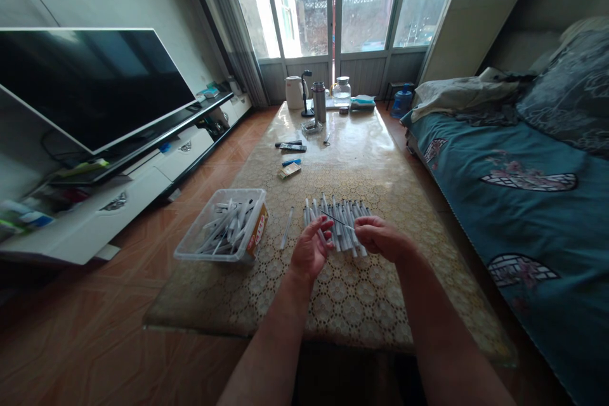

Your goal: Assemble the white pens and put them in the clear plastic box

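Over the near part of the table, my right hand (380, 238) is closed in a pinch on a thin dark pen refill (339, 220) with a pale end. The refill slants up and left toward my left hand (310, 248), whose fingers are curled; a pale sliver shows by its fingertips, too small to name. Just beyond both hands lies a row of white pens (349, 209), side by side and partly hidden by my hands. A single pen (287, 228) lies apart, left of my left hand. Farther left, a clear plastic box (219, 256) holds many loose white pen parts (228, 225).
A small carton (290, 170), a blue object (292, 162) and remotes (292, 147) lie mid-table. At the far end stand a steel flask (318, 104), a kettle (294, 92) and a glass jug (341, 92). A bed (504, 133) flanks the right, a TV cabinet (143, 184) the left.
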`<state>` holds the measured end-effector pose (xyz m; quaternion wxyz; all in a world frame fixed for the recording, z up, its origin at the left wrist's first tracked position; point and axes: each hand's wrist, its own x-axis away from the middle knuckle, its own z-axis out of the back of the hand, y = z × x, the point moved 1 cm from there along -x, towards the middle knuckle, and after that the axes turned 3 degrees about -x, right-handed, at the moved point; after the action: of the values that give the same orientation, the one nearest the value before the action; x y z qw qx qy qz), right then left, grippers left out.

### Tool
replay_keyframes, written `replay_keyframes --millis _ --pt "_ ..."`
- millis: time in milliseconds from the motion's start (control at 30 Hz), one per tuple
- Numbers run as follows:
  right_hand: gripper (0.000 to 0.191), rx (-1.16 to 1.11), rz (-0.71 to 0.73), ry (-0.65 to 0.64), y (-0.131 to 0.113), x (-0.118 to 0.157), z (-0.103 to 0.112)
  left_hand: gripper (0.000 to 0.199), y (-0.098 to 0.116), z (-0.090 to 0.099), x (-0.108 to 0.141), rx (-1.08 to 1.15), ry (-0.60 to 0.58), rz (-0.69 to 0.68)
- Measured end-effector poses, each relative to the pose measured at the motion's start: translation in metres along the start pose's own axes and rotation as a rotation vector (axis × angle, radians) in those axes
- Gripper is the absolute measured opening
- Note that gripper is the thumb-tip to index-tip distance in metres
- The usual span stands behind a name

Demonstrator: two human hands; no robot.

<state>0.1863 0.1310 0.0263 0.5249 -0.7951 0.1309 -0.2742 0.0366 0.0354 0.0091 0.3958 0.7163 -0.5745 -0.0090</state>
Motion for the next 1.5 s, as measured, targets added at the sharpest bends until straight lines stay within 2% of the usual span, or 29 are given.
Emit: replay_keyframes --millis 67,167,200,233,367,433,533,667,833,1000,1300,1400,1500 --pt "0.027 0.034 -0.036 -0.034 0.007 -0.007 -0.012 0.019 -0.008 -0.005 0.000 -0.034 -0.037 0.024" --pt "0.026 0.104 -0.098 -0.131 0.013 -0.011 -0.023 0.007 -0.010 -0.004 -0.005 0.000 -0.006 -0.007" --pt "0.026 0.113 -0.095 -0.133 0.014 -0.011 -0.024 0.008 -0.009 -0.002 -0.006 0.021 0.004 0.006" --pt "0.025 0.108 -0.071 -0.105 0.013 -0.012 -0.024 0.010 -0.008 -0.001 -0.007 0.039 0.016 0.037" --pt "0.005 -0.021 0.133 0.139 0.009 -0.015 -0.024 0.010 -0.007 0.004 -0.006 0.061 0.076 0.207" --pt "0.010 -0.080 0.211 0.179 0.010 -0.019 -0.028 0.012 -0.010 0.003 -0.005 0.075 0.049 0.257" --pt "0.019 -0.070 0.217 0.206 0.018 -0.025 -0.039 0.016 -0.017 0.003 -0.008 0.106 -0.032 0.292" --pt "0.016 0.054 0.216 0.285 0.029 -0.031 -0.050 0.021 -0.023 0.005 -0.013 0.141 0.002 0.269" --pt "0.034 0.070 0.270 0.303 0.032 -0.033 -0.050 0.020 -0.024 0.005 -0.014 0.156 -0.002 0.283" --pt "0.036 0.142 0.368 0.329 0.032 -0.031 -0.051 0.024 -0.025 0.002 -0.013 0.177 0.085 0.263" --pt "0.038 -0.009 0.325 0.289 0.027 -0.030 -0.054 0.019 -0.024 0.006 -0.018 0.152 0.049 0.165" --pt "0.036 -0.077 0.367 0.345 0.024 -0.030 -0.049 0.012 -0.020 0.008 -0.017 0.093 0.165 0.154" --pt "0.034 -0.118 0.421 0.445 0.021 -0.029 -0.039 0.010 -0.009 0.012 -0.014 0.008 0.299 0.059"
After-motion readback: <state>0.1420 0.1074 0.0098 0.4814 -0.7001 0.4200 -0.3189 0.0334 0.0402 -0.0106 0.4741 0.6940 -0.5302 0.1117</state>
